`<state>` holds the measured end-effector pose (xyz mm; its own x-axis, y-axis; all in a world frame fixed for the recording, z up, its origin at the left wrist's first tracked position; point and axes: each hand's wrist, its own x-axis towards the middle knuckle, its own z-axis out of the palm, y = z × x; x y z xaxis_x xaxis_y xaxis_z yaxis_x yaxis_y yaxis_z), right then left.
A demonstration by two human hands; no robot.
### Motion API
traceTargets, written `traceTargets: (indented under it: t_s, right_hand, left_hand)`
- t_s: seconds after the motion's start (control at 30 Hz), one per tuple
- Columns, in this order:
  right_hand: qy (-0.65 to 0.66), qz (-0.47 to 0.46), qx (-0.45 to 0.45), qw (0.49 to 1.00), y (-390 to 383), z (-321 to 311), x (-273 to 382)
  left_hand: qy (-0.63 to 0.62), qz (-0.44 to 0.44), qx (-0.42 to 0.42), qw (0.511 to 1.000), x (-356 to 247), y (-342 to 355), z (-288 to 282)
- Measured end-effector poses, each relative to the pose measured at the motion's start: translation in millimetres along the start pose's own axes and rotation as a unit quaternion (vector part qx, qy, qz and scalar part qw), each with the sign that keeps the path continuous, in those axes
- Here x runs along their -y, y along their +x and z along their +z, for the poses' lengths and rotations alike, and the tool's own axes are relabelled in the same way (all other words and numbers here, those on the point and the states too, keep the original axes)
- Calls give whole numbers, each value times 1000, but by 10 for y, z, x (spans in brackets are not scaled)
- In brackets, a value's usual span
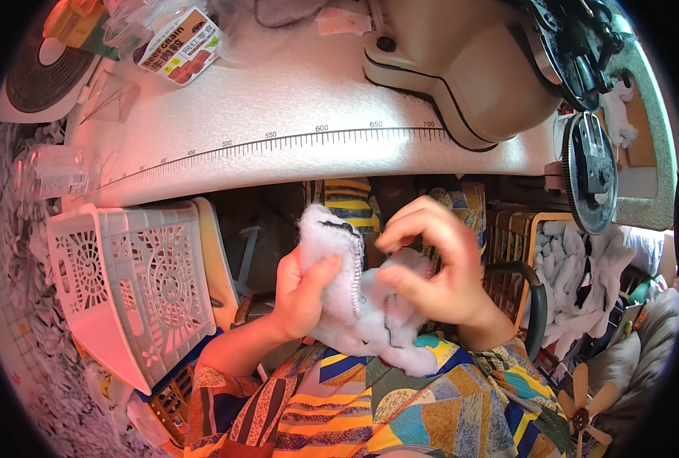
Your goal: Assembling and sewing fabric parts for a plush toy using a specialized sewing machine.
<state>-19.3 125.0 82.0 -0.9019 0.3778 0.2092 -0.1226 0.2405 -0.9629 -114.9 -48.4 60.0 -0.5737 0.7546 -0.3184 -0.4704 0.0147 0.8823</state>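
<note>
1. Just on the person's side of the tabletop (278, 99) is a fluffy white piece (347, 282) with dark stitching along its edge.
2. The left hand (297, 294) grips this piece, thumb pressed on its face.
3. The right hand (450, 278), slightly blurred, is half open beside it, thumb and index finger apart; whether its other fingers touch the piece cannot be told.
4. On the tabletop's far right part stands a beige machine (469, 69).
5. Near the tabletop's front left is a white openwork crate (175, 263); near its front right, a brown basket (521, 252) beside pale fabric pieces (572, 275).
</note>
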Motion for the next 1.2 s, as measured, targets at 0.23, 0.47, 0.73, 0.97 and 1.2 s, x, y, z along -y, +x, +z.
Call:
traceTargets:
  t_s: [0.23,0.47,0.73,0.97,1.2]
  right_hand:
    - [45,69,29,996,-33,-10,-104]
    - [16,41,72,996,-40,-71,-81]
    - [111,105,120,981,-94,22,-171]
    - [121,118,66,983,-84,-149,-189]
    - [47,88,41,994,-91,-14,-124]
  left_hand:
    - [36,17,4,999,18,15,-12]
    - [4,14,2,1000,39,49,-31]
    - [52,42,-2,998,56,30,7]
    - [13,46,-39,998,47,65,65]
    - [113,85,10,990,116,57,53]
